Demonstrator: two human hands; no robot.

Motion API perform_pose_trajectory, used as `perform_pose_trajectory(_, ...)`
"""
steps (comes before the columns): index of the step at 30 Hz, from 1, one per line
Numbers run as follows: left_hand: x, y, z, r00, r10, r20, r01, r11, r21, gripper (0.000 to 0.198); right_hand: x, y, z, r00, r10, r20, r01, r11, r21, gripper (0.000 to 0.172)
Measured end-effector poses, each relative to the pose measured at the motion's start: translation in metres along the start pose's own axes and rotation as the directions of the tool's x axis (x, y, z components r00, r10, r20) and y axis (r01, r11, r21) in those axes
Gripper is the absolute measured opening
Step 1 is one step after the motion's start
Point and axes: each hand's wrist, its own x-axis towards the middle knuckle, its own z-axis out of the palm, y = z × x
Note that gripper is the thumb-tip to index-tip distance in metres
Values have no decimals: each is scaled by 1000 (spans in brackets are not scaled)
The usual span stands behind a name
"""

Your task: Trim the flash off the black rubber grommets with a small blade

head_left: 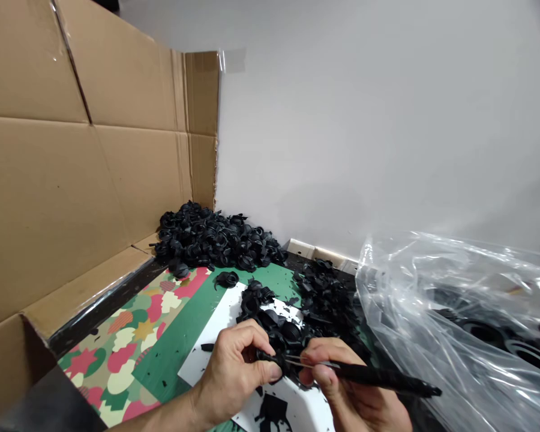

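My left hand (236, 369) pinches a small black rubber part (276, 362) between thumb and fingers. My fingers cover much of the part. In my right hand (342, 384) are tweezers (382, 379) with a dark, seemingly wrapped handle and thin metal prongs. The prong tips reach the black part from the right. Just behind my hands, several more black rubber parts (256, 300) lie on a white sheet (207, 366). A flat black scrap (272, 411) rests on that sheet below my hands.
A large heap of ribbed black rubber parts (216, 237) sits at the back by the cardboard wall (130, 174). Black scraps (326, 294) are piled behind my right hand. Clear plastic bags (400, 300) with black rings (483, 331) stand at right. A patterned sheet (130, 336) covers the left.
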Motion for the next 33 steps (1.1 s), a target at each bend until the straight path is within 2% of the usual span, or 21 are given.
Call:
perform_pose_trajectory(4,0,-1,-1,1000,21,12,-22,1000,18,11,-3,-3,8,1000,10,28,-12,997,79,14)
perform_pose_trajectory(15,-1,-2,-1,999,38,9,-38,998,44,11,0,-10,13,999,-25,41,23,999,40,17)
perform_pose_trajectory(20,-1,-3,0,999,44,20,-45,997,68,12,3,-17,10,995,-3,95,14,993,-114,31)
perform_pose_trajectory(24,-2,-2,1,999,49,9,-50,998,29,15,6,-10,-2,998,-29,-52,16,973,-229,24)
perform_pose_trajectory(27,-1,0,1,998,63,-3,-63,998,-18,17,8,-4,-8,991,21,-131,-43,985,-168,20)
perform_pose_trajectory(30,0,3,1,996,84,-18,-85,995,-44,17,11,-3,-10,983,84,-161,-104,987,-121,22)
perform_pose_trajectory(33,0,4,1,996,86,-26,-87,995,-44,17,14,-6,-11,980,150,-129,-163,981,-100,30)
